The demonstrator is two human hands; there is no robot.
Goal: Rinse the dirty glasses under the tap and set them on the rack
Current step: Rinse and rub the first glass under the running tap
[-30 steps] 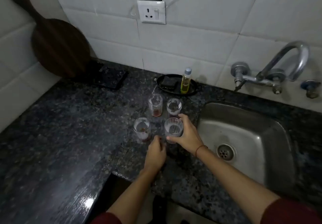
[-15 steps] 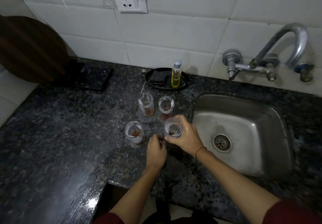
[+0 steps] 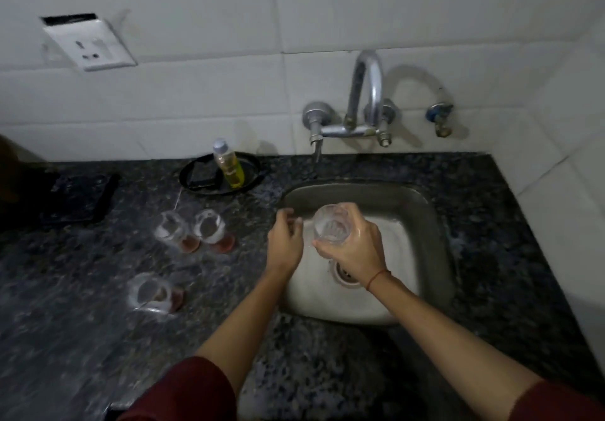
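My right hand [image 3: 355, 244] grips a clear glass [image 3: 330, 226] and holds it over the steel sink [image 3: 422, 211], its mouth tilted toward me. Just left of the glass, at the sink's left rim, is my left hand [image 3: 284, 240], fingers loosely curled and holding nothing. Three dirty glasses with reddish dregs stand on the dark counter: two side by side [image 3: 175, 231] [image 3: 212, 229] and one nearer me [image 3: 152, 294]. The chrome tap [image 3: 365, 93] rises from the wall behind the sink. No water is seen running. No rack is in view.
A black dish [image 3: 196, 180] with a yellow liquid bottle [image 3: 229, 167] sits at the back of the granite counter [image 3: 82, 306]. A dark square object [image 3: 78, 196] lies far left. A wall socket [image 3: 88, 44] is upper left. A side wall closes off the right.
My right hand lifted one glass off the counter and carried it right over the sink. My left hand followed to the sink's left rim. The view swung right.
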